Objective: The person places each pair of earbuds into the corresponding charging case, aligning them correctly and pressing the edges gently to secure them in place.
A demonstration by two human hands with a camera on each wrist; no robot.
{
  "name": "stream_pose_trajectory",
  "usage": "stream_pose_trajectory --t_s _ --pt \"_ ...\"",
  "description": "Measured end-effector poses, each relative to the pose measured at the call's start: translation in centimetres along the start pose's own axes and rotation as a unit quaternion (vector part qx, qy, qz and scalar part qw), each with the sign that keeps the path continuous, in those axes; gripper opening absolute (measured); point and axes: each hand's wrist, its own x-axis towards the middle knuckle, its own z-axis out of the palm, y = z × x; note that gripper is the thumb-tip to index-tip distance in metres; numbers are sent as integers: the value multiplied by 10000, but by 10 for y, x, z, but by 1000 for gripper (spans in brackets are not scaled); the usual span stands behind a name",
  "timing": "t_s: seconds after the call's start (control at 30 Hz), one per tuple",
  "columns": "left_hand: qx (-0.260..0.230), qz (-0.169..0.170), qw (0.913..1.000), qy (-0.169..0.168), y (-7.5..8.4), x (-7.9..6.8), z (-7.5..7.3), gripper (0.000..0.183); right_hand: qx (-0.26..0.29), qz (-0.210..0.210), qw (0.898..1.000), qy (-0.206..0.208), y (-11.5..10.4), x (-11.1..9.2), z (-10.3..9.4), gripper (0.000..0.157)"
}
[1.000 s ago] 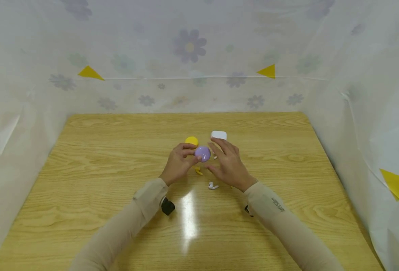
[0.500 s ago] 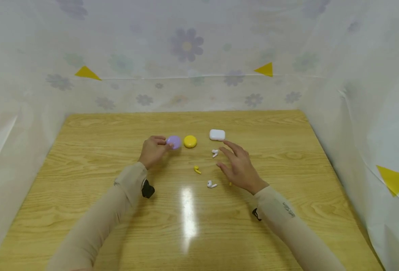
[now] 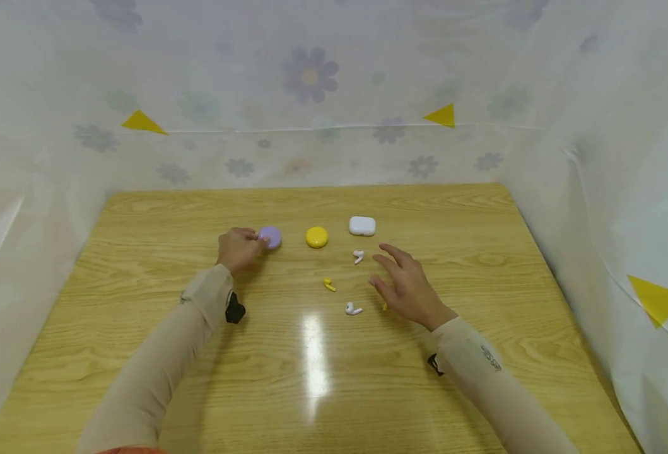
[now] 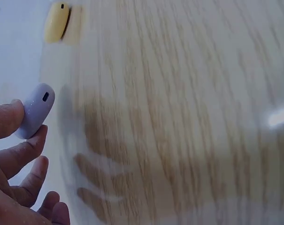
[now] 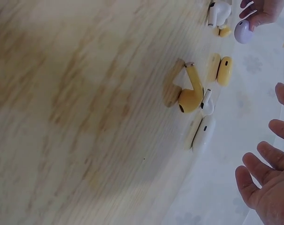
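Observation:
A round purple earbud case point(image 3: 270, 238) is pinched between the thumb and fingers of my left hand point(image 3: 240, 250), at the left of the other cases. In the left wrist view the purple case point(image 4: 37, 111) shows a dark port on its edge, with a shadow on the wood beside it. My right hand point(image 3: 410, 287) holds nothing; its fingers are spread and slightly bent over the table. Nearest to it are a yellow earbud point(image 5: 190, 93), partly hidden by the hand in the head view, and a white earbud point(image 3: 359, 256).
A round yellow earbud case point(image 3: 316, 237) and a white earbud case point(image 3: 362, 226) lie toward the back of the wooden table point(image 3: 288, 391). Another yellow earbud point(image 3: 329, 285) and another white earbud point(image 3: 353, 309) lie at mid-table. Flower-patterned sheeting point(image 3: 311, 151) encloses the back and sides.
My left hand has carried the purple case leftward, from over the table's middle past the yellow case. My right hand has drawn back slightly to the right, uncovering the white case and a white earbud.

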Motion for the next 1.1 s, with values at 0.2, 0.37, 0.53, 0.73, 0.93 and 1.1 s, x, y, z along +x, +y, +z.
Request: stream_pose_trajectory --t_s 0.2,0.37,0.53,0.73,0.93,1.1 --pt "288 -358 9989 -91 -4 1 -5 51 30 23 9999 -103 1 -1 -2 44" --pt "509 -542 9971 -178 -8 2 -8 55 79 95 9997 -194 2 -2 -2 44" --pt "650 -610 9957 -266 -9 3 -10 53 102 110 9996 -256 3 -4 -2 44" --pt "674 -603 9956 -225 -11 4 -14 50 97 64 9995 -281 3 -6 -3 45" --pt "808 -443 9956 -152 -15 8 -15 46 75 40 9995 -299 4 -7 -3 46" --pt "832 -389 9957 -133 -17 8 -14 46 81 -2 9994 -327 7 -9 0 47"
